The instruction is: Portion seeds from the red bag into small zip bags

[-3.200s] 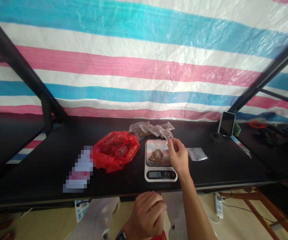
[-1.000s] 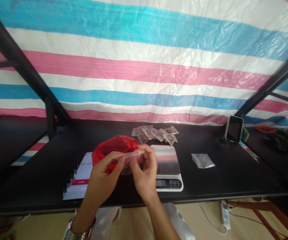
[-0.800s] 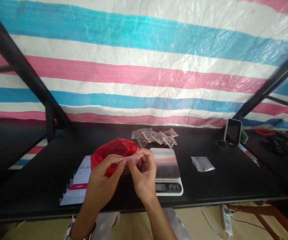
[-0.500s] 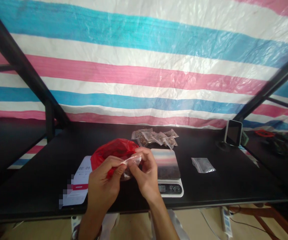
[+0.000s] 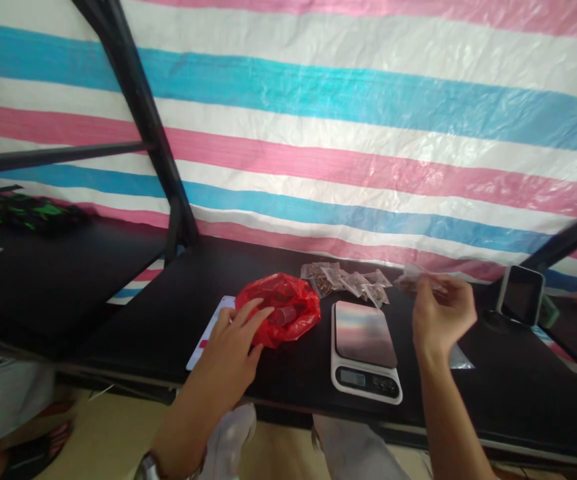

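Your right hand (image 5: 442,317) pinches a small clear plastic bag (image 5: 415,279) between thumb and fingertips, held up just right of the heap of filled bags (image 5: 344,281), while your open left hand (image 5: 228,353) rests its spread fingers on the red plastic bag (image 5: 279,310), left of the digital scale (image 5: 365,353).
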`<act>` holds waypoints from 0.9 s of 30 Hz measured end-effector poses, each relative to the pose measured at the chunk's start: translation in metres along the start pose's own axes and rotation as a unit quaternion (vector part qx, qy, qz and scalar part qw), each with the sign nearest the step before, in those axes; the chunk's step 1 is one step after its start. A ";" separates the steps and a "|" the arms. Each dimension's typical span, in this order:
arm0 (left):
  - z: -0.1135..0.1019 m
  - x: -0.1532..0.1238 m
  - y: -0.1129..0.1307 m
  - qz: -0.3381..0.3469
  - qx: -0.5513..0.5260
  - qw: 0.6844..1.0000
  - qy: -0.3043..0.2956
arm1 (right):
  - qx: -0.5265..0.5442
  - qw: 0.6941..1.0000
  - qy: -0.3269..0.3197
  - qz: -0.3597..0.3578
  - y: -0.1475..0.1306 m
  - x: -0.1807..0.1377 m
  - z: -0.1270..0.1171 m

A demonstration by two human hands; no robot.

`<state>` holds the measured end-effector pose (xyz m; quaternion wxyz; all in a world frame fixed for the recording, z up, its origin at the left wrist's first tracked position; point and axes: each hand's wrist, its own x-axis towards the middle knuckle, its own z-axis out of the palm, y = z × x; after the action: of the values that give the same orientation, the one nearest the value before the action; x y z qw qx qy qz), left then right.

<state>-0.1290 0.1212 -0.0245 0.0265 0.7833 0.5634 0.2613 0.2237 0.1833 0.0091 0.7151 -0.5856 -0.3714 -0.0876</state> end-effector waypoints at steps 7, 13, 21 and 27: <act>0.023 0.010 0.028 -0.021 -0.022 0.999 -0.016 | -0.155 0.865 -0.476 -0.027 0.040 0.027 0.021; 0.037 0.009 0.052 0.014 -0.068 0.998 -0.008 | -0.159 0.821 -0.546 -0.042 0.047 0.031 0.031; 0.029 -0.005 0.079 0.019 -0.156 0.982 0.103 | -0.131 0.834 -0.533 -0.061 0.030 0.028 0.005; 0.046 -0.034 0.086 0.171 -0.245 0.923 0.243 | -0.121 0.937 -0.295 -0.145 0.003 -0.061 -0.117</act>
<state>-0.0417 0.0704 -0.0478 0.0346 0.7493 0.3286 0.5739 0.2319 0.0597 -0.0361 0.4770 -0.6069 -0.6331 -0.0578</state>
